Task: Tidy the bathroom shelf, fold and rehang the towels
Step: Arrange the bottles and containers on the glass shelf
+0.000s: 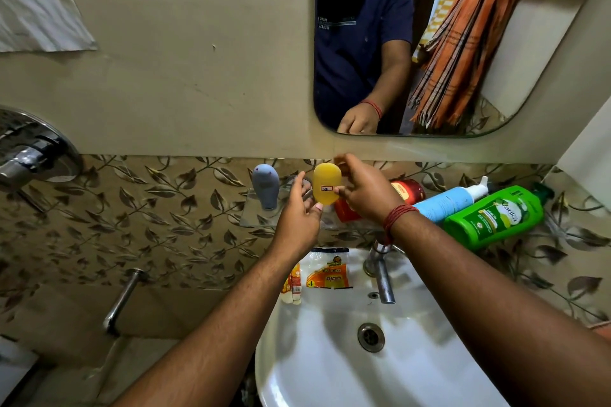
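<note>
Above the clear glass shelf (pixel 254 218), near its left end, the right hand (pixel 365 195) pinches the translucent yellow oval bottle (pixel 326 183) while the left hand (pixel 299 211) hovers relaxed, empty; a slip could topple the neighbouring grey-blue bottle (pixel 265 186).

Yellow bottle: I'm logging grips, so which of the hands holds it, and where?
The right hand pinches the yellow bottle at its right edge; the left hand is open beside it.
</note>
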### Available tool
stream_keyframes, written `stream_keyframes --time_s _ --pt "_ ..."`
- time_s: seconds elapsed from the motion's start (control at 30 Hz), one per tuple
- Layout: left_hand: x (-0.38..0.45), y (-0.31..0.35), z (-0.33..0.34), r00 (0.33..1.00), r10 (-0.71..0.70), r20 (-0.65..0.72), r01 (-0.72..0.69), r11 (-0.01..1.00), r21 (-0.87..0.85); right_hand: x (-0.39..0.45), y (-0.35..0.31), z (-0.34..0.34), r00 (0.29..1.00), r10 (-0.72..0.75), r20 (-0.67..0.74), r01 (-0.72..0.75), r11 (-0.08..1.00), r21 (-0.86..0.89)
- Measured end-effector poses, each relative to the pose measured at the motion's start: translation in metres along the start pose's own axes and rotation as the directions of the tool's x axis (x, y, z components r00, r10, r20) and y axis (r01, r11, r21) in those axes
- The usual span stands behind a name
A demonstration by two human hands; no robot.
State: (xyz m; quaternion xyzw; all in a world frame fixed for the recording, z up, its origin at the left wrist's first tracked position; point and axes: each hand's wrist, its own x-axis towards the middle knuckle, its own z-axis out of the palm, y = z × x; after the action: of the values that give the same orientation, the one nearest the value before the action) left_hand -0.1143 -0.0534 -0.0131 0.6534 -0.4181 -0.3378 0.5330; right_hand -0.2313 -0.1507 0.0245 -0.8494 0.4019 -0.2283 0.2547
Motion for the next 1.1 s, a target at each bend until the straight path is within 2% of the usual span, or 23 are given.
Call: stream_keyframes --time_s 0.1,0.17,0.23,0.33,0.43,0.57,0.67,0.93,1.1 --pt "-0.011 -0.009 -0.004 0.996 0.036 -0.086 -0.031 0.998 0.056 -0.006 0.011 -0.018 0.998 -0.030 -0.054 0.023 0.992 -0.126" --pt "-0.017 -0.014 -0.005 0.989 0.099 -0.110 -0.081 0.983 0.164 -0.011 0.022 -0.032 0.999 -0.053 -0.008 0.048 0.952 -0.302" --pt "-0.021 -0.016 -0.002 0.990 0.125 -0.072 -0.105 0.968 0.228 -0.016 0.032 -0.039 0.996 -0.040 0.078 0.071 0.887 -0.455" --pt "-0.024 -0.011 0.008 0.998 0.055 0.024 -0.060 0.964 0.259 -0.018 0.043 -0.038 0.985 -0.057 0.162 0.144 0.790 -0.597" --pt "-0.026 -0.002 0.021 0.993 -0.070 0.095 0.052 0.981 0.185 -0.020 0.049 -0.031 0.971 -0.105 0.213 0.224 0.705 -0.672" --pt "-0.027 0.011 0.034 0.977 -0.196 0.081 0.202 0.977 -0.071 -0.022 0.050 -0.021 0.966 -0.130 0.225 0.253 0.665 -0.703" --pt "-0.027 0.016 0.040 0.969 -0.241 0.052 0.247 0.950 -0.191 -0.023 0.053 -0.016 0.962 -0.187 0.199 0.273 0.649 -0.710" --pt "-0.030 0.012 0.044 0.963 -0.270 0.018 0.263 0.920 -0.291 -0.030 0.059 -0.011 0.948 -0.286 0.138 0.297 0.645 -0.704" --pt "-0.034 0.006 0.044 0.983 -0.179 -0.040 0.158 0.936 -0.314 -0.038 0.071 -0.024 0.928 -0.371 0.009 0.294 0.719 -0.629"
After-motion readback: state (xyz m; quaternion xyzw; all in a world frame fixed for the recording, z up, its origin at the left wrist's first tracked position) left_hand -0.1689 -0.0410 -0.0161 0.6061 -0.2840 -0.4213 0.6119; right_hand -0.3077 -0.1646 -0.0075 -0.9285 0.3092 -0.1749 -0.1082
